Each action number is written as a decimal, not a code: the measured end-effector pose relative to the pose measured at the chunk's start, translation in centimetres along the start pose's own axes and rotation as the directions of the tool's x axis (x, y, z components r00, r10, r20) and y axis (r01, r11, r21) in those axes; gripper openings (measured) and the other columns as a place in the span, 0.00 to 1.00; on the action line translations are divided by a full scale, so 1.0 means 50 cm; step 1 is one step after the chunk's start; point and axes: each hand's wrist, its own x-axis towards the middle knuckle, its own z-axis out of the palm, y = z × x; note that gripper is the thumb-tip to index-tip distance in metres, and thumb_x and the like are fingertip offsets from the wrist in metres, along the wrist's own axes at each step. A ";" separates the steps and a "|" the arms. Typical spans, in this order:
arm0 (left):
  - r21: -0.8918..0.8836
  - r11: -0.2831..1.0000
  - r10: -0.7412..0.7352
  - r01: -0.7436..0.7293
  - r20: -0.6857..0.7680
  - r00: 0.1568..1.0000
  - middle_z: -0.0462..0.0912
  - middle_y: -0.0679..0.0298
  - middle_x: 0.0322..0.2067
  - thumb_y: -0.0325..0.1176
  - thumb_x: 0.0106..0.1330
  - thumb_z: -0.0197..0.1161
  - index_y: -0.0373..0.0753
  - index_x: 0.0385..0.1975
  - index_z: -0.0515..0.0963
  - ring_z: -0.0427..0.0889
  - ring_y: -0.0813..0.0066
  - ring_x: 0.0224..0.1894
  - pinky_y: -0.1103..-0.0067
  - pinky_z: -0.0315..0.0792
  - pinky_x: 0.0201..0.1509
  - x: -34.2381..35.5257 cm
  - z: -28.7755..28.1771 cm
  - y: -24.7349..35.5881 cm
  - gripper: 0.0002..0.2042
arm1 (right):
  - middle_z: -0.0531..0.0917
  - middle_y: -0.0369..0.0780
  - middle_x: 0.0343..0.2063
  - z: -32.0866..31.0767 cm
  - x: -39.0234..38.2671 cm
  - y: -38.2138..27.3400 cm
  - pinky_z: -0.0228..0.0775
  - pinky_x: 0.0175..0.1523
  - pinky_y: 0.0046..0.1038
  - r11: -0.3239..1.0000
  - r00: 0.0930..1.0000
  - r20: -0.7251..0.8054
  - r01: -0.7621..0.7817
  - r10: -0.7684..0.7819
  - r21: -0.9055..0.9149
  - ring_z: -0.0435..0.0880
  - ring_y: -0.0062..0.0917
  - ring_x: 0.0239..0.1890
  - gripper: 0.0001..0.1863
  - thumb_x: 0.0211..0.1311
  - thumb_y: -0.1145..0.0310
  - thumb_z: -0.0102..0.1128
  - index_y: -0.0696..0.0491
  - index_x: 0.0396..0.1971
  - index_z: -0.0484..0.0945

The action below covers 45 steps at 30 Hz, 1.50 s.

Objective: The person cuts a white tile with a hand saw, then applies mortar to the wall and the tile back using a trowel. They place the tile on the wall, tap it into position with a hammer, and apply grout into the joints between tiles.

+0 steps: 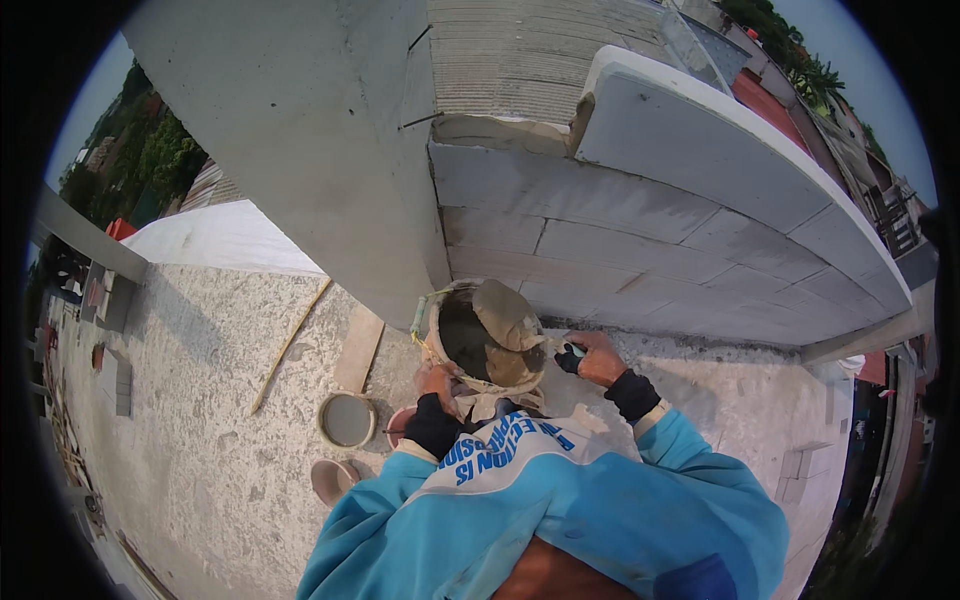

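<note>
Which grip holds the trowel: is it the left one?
No, the right grip holds the trowel; the left grip is at the bucket rim.

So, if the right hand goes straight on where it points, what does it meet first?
Beyond the held trowel, the right hand would probably meet the mortar bucket's rim, though depth is unclear.

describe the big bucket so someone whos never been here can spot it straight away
Find the pale block wall and the broad grey pillar at its left end. Near the pillar's foot stands a round bucket with mortar inside. It is clearly larger than the round containers nearby, and only it has a mortar-covered trowel over its opening.
</note>
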 end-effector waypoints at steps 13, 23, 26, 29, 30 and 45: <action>0.081 0.997 -0.007 0.000 0.086 0.996 0.77 0.54 0.34 0.25 0.64 0.54 0.36 0.42 0.74 0.82 0.48 0.32 0.55 0.84 0.35 0.029 0.005 -0.018 0.08 | 0.78 0.35 0.29 -0.274 0.272 -0.165 0.69 0.27 0.22 0.391 0.986 -0.151 0.109 0.077 0.914 0.76 0.19 0.24 0.20 0.69 0.58 0.65 0.57 0.51 0.76; 0.077 0.988 -0.133 0.133 -0.008 0.991 0.77 0.58 0.30 0.24 0.66 0.53 0.38 0.41 0.73 0.81 0.60 0.29 0.63 0.83 0.31 0.015 -0.008 -0.020 0.06 | 0.79 0.36 0.26 -0.311 0.002 -0.205 0.69 0.27 0.25 0.494 0.924 -0.298 0.149 0.238 0.856 0.78 0.22 0.22 0.19 0.72 0.60 0.62 0.57 0.53 0.77; 0.118 0.986 -0.118 0.121 -0.030 0.993 0.77 0.61 0.29 0.23 0.65 0.51 0.41 0.42 0.73 0.79 0.63 0.28 0.64 0.83 0.28 0.044 -0.014 -0.050 0.08 | 0.80 0.36 0.27 -0.509 0.038 -0.269 0.71 0.33 0.26 0.978 0.844 -0.536 0.111 0.002 0.177 0.80 0.23 0.27 0.21 0.69 0.58 0.64 0.57 0.54 0.78; 0.176 0.980 -0.084 0.090 -0.043 0.996 0.76 0.62 0.28 0.22 0.62 0.51 0.42 0.42 0.72 0.77 0.64 0.27 0.63 0.82 0.28 0.083 -0.027 -0.091 0.11 | 0.83 0.44 0.32 -0.686 0.147 -0.358 0.75 0.39 0.38 0.626 0.732 -0.424 0.003 -0.533 -0.780 0.85 0.39 0.34 0.15 0.64 0.72 0.61 0.49 0.51 0.80; 0.143 0.989 -0.042 0.045 -0.022 0.999 0.76 0.62 0.28 0.22 0.63 0.50 0.42 0.42 0.72 0.77 0.64 0.27 0.63 0.81 0.28 0.090 -0.036 -0.108 0.10 | 0.85 0.45 0.35 -0.730 0.178 -0.389 0.76 0.42 0.41 0.468 0.791 -0.358 -0.104 -0.496 -0.878 0.86 0.43 0.38 0.17 0.63 0.74 0.60 0.48 0.52 0.81; -0.123 0.992 -0.047 0.015 -0.261 0.964 0.78 0.62 0.31 0.27 0.64 0.53 0.42 0.38 0.75 0.77 0.61 0.23 0.66 0.73 0.24 0.126 -0.009 -0.209 0.06 | 0.79 0.37 0.39 -0.959 0.311 -0.517 0.66 0.56 0.34 -0.356 0.904 0.092 -0.070 -0.418 -0.932 0.78 0.29 0.48 0.26 0.58 0.83 0.63 0.43 0.56 0.84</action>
